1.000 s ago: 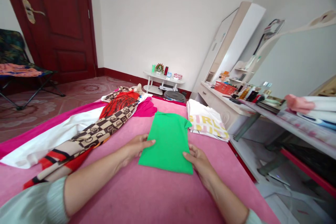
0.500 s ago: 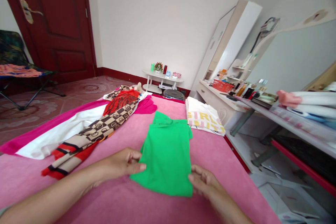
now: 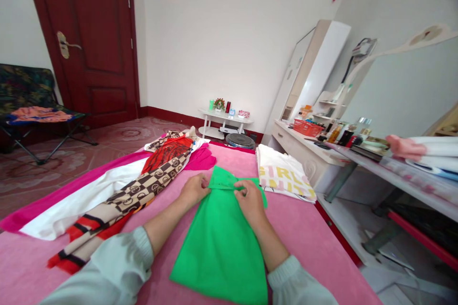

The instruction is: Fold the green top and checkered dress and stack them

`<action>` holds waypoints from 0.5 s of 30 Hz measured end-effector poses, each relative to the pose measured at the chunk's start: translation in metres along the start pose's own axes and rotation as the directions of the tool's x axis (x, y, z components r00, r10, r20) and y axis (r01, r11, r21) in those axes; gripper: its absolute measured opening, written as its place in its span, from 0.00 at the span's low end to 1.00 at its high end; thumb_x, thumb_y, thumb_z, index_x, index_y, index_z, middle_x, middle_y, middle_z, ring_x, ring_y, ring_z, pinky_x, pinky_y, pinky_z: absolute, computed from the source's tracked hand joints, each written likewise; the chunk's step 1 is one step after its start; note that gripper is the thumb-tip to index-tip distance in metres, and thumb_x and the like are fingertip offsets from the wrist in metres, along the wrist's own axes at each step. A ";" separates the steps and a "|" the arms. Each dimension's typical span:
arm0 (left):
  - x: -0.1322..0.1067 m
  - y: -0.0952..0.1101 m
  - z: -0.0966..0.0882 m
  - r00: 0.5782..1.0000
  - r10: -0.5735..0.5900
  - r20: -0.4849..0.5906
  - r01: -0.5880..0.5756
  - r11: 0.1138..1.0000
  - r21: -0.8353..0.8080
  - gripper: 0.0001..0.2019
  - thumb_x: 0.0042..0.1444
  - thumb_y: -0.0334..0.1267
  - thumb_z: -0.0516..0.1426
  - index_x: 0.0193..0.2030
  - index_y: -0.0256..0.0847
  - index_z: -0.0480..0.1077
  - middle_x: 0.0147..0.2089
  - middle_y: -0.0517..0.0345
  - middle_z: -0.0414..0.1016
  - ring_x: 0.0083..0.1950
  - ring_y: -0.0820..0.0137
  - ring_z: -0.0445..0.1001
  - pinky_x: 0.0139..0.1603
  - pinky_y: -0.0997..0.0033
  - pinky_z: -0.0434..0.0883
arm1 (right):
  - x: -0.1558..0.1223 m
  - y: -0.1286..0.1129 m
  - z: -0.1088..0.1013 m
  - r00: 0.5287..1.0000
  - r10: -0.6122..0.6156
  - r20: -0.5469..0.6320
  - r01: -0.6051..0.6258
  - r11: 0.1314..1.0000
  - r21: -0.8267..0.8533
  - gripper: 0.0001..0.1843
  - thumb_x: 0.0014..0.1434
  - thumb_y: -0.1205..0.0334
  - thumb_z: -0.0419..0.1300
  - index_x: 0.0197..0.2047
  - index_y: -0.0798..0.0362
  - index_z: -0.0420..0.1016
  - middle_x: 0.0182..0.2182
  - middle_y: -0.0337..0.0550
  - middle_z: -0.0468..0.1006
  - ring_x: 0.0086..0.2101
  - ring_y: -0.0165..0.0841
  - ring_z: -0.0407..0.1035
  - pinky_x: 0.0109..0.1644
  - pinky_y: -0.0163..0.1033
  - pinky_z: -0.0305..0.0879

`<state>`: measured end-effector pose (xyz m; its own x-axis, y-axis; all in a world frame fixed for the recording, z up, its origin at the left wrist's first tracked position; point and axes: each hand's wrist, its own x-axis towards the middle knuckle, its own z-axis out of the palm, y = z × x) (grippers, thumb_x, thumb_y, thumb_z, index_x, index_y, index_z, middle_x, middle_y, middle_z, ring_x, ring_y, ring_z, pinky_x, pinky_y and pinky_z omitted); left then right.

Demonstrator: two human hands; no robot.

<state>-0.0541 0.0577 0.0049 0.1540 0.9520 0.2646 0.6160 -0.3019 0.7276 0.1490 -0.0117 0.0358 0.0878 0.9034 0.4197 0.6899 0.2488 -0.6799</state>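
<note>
A green shirt (image 3: 223, 248), narrowed by folding, lies on the pink bed cover (image 3: 300, 257) in front of me. My left hand (image 3: 195, 189) is closed on the shirt's far left edge, thumb and fingers pinching the cloth. Near the collar-like band at the far end, my right hand (image 3: 249, 200) pinches the fabric from above. A white shirt (image 3: 284, 174) with yellow and pink lettering rests folded just beyond the green one, to the right.
On the left lie a checked scarf-like cloth (image 3: 141, 190), a white garment (image 3: 86, 200) and magenta cloth (image 3: 200, 158). A dressing table (image 3: 293, 145) with bottles and a red basket (image 3: 307, 127) stands right. A folding chair (image 3: 28, 86) is far left.
Both hands have moved from the green shirt's near sides to its far end and now pinch it there. The shirt extends closer toward me. The view has tilted up slightly.
</note>
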 end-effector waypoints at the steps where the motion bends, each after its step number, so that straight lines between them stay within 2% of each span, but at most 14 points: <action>1: 0.000 -0.001 0.001 0.999 0.027 -0.023 -0.028 1.000 -0.012 0.07 0.43 0.31 0.59 0.32 0.40 0.69 0.27 0.60 0.73 0.30 0.68 0.71 0.30 0.72 0.62 | -0.004 0.000 0.008 1.000 -0.029 0.002 0.029 1.000 -0.003 0.11 0.52 0.68 0.55 0.38 0.53 0.75 0.39 0.44 0.75 0.30 0.32 0.70 0.38 0.39 0.66; 5: -0.004 -0.001 -0.002 0.988 0.118 -0.095 -0.124 0.991 -0.056 0.04 0.48 0.32 0.57 0.32 0.40 0.72 0.28 0.57 0.75 0.31 0.67 0.71 0.33 0.72 0.63 | -0.017 0.000 0.020 0.991 -0.130 0.029 0.131 0.991 -0.023 0.12 0.53 0.71 0.53 0.37 0.50 0.75 0.40 0.43 0.74 0.35 0.34 0.69 0.42 0.40 0.66; 8: -0.002 0.002 -0.007 0.985 0.159 -0.066 -0.165 0.980 -0.109 0.06 0.51 0.35 0.57 0.32 0.41 0.75 0.33 0.54 0.77 0.36 0.64 0.73 0.39 0.69 0.65 | -0.019 -0.003 0.019 0.987 -0.162 0.017 0.162 0.987 0.008 0.12 0.55 0.70 0.52 0.39 0.50 0.75 0.43 0.44 0.74 0.38 0.35 0.69 0.44 0.40 0.66; 10: 0.000 0.006 -0.010 0.981 0.189 -0.035 -0.192 0.955 -0.224 0.08 0.53 0.38 0.56 0.35 0.43 0.77 0.37 0.55 0.79 0.39 0.63 0.74 0.42 0.68 0.66 | -0.019 -0.006 0.019 0.986 -0.169 0.002 0.169 0.985 0.039 0.15 0.56 0.70 0.52 0.44 0.50 0.74 0.46 0.45 0.72 0.38 0.35 0.69 0.45 0.41 0.66; 12: 0.002 0.011 -0.011 0.984 0.181 0.007 -0.161 0.894 -0.417 0.10 0.54 0.42 0.56 0.37 0.41 0.76 0.37 0.55 0.79 0.38 0.65 0.74 0.41 0.69 0.66 | -0.018 -0.006 0.021 0.987 -0.162 0.002 0.161 0.984 0.076 0.21 0.55 0.70 0.53 0.52 0.50 0.69 0.51 0.47 0.70 0.36 0.34 0.69 0.45 0.41 0.66; 15: 0.003 0.016 -0.011 0.984 0.117 0.133 0.002 0.746 -0.666 0.18 0.52 0.50 0.59 0.41 0.36 0.75 0.31 0.57 0.76 0.31 0.70 0.71 0.34 0.72 0.66 | -0.016 -0.001 0.026 0.991 -0.128 0.044 0.122 0.984 0.128 0.28 0.54 0.69 0.55 0.59 0.50 0.64 0.51 0.48 0.71 0.35 0.34 0.70 0.46 0.43 0.67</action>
<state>-0.0528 0.0548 0.0244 0.3268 0.9083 0.2612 -0.0552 -0.2575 0.9647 0.1282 -0.0175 0.0146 -0.0334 0.8786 0.4763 0.5975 0.3996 -0.6952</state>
